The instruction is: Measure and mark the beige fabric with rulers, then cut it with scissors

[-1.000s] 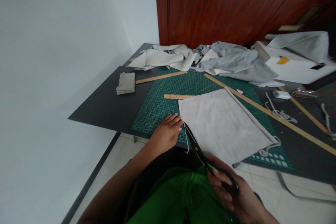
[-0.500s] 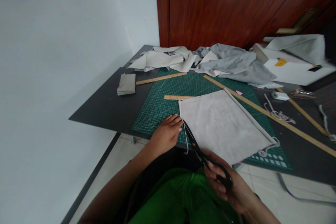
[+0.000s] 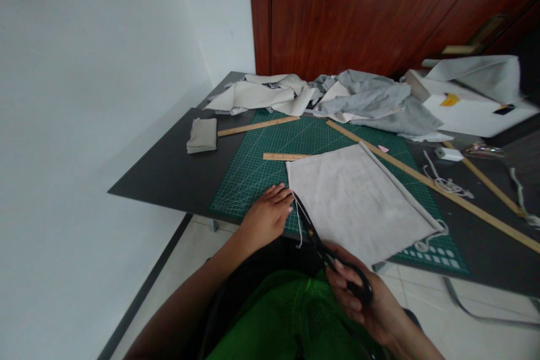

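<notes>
My right hand (image 3: 352,287) is closed round the black handles of a pair of scissors (image 3: 311,230). The blades point up and left along the left edge of a pale grey cloth piece (image 3: 341,197), their tips beside my left fingers. My left hand (image 3: 268,214) rests over the cutting mat (image 3: 240,183), its fingertips closed at the cloth's left edge by the blade tips; the exact grip is partly hidden. From that spot a thin pale strip (image 3: 299,228) hangs down past the mat's front edge. A rolled or folded edge with cord (image 3: 441,229) runs down the cloth's right side.
A short wooden ruler (image 3: 282,156) lies partly under the cloth, and a long ruler (image 3: 472,208) crosses the right side. Folded cloth (image 3: 202,136) sits at left. Fabric scraps (image 3: 270,95) and a white box (image 3: 472,109) stand behind. Loose cord (image 3: 451,187) lies at right.
Hands, scissors and cloth hold nearly the same positions. Only a very slight shift of the whole view to the left is visible.
</notes>
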Motion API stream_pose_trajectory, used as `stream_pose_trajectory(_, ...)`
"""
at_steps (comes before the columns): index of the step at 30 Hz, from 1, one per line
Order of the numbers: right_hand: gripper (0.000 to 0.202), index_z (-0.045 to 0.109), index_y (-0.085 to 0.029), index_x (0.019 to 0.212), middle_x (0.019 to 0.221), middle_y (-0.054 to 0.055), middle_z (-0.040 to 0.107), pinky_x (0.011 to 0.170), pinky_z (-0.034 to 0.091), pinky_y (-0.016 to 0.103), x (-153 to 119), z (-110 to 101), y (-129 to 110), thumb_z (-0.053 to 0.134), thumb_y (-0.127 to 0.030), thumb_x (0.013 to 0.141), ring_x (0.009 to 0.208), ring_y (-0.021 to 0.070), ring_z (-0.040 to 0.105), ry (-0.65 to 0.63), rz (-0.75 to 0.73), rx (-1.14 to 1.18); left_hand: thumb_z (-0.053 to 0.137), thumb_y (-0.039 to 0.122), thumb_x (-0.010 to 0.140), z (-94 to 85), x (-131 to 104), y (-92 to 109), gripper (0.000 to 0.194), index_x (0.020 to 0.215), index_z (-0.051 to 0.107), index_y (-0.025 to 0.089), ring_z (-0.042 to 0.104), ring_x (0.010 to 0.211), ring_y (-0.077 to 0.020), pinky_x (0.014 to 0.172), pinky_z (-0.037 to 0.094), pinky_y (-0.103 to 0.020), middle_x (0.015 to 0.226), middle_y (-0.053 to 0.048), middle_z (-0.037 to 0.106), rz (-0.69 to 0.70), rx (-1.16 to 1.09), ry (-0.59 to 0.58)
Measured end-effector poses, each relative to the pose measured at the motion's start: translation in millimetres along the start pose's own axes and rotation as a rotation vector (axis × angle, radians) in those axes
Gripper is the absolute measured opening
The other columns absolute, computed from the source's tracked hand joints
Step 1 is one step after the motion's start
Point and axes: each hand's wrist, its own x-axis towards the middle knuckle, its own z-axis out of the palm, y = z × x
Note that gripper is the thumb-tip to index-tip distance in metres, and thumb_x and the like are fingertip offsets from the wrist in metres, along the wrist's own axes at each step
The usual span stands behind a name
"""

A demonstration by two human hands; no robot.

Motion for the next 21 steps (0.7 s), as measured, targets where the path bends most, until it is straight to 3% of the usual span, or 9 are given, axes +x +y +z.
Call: stream_pose_trajectory(21, 0.070, 0.063, -0.026, 0.125, 0.064, -0.013, 0.047, 0.032, 0.026, 0.011, -1.5, -5.1, -0.4, 0.095, -0.055, 0.069, 0.039, 0.0003, 0.032, 0.001, -0.002, -0.067, 0.046, 0.022, 0.107, 1.4, -0.5, -0.5, 0.037, 0.139, 0.063, 0.012, 0.051, 0.147, -0.0288, 0.127, 0.037, -0.052, 0.148, -0.012, 0.064, 0.005, -0.002, -0.018)
